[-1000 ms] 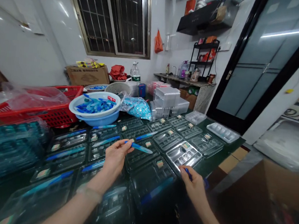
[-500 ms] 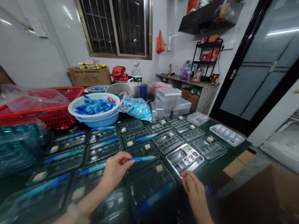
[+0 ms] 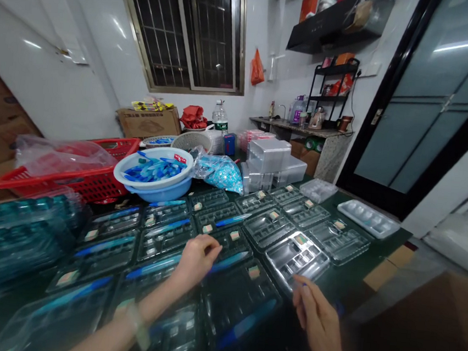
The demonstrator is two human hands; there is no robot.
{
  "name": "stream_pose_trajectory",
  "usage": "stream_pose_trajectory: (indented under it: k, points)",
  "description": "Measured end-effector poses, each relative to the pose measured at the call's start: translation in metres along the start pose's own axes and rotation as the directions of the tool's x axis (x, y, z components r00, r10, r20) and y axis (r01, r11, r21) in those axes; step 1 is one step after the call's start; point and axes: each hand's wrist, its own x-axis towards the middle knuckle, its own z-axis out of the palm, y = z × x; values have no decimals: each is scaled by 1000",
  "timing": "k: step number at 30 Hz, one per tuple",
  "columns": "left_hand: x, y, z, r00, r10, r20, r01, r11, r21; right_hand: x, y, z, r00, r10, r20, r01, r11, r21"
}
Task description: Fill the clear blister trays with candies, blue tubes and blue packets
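My left hand (image 3: 198, 259) is above the middle trays with its thumb and fingertips pressed together, and no object shows between them. Just beneath the fingertips, a blue pen (image 3: 230, 261) lies slantwise in a clear plastic tray. My right hand (image 3: 317, 311) is closed at the near edge of a shiny clear tray (image 3: 297, 259). A bit of blue shows between its fingers; it looks like a pen, mostly hidden by the hand. Another blue pen (image 3: 248, 323) lies in the nearest tray (image 3: 231, 291), which also bears a small pale block (image 3: 254, 272).
Rows of clear trays cover the dark green table, several with pens and small blocks. Behind are a white basin (image 3: 120, 173) of blue pens, a red basket (image 3: 80, 180), a bag of blue bits (image 3: 228, 175) and clear boxes (image 3: 269, 154). Stacked teal trays (image 3: 26, 227) stand left.
The pen my left fingers were pinching now lies in the tray, and that hand has come off it. My right hand has shifted slightly right and nearer. The view has turned a little left.
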Motion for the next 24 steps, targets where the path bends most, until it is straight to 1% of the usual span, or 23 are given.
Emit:
stream_pose_trajectory:
  k: [2, 6, 9, 13, 16, 18, 20, 24]
  points:
    - [27, -4, 5, 1000, -10, 15, 9, 998, 69, 0, 3, 2, 1000, 24, 4, -23, 999, -44]
    - [83, -11, 21, 991, -44, 124, 18, 979, 204, 2, 2, 7, 999, 38, -22, -39, 997, -70]
    - [110, -12, 29, 973, -66, 222, 4, 963, 270, 3, -3, 8, 999, 32, -9, -33, 996, -81]
    - [125, -12, 31, 940, -79, 331, -18, 960, 279, 3, -5, 5, 1000, 13, 27, -10, 995, -103]
    - [131, -14, 29, 926, -70, 372, -18, 974, 227, 3, -3, 2, 1000, -3, -2, 2, 987, -158]
    - [135, -16, 25, 927, -61, 369, -2, 986, 167, 3, -2, 1, 1000, -11, -16, 8, 982, -189]
    - [140, -18, 17, 936, -58, 347, 29, 996, 87, 2, -4, 3, 999, -21, -26, 16, 983, -183]
    - [142, -28, -6, 954, -77, 291, 115, 987, -116, 0, -10, 10, 996, -5, -94, -7, 991, -134]
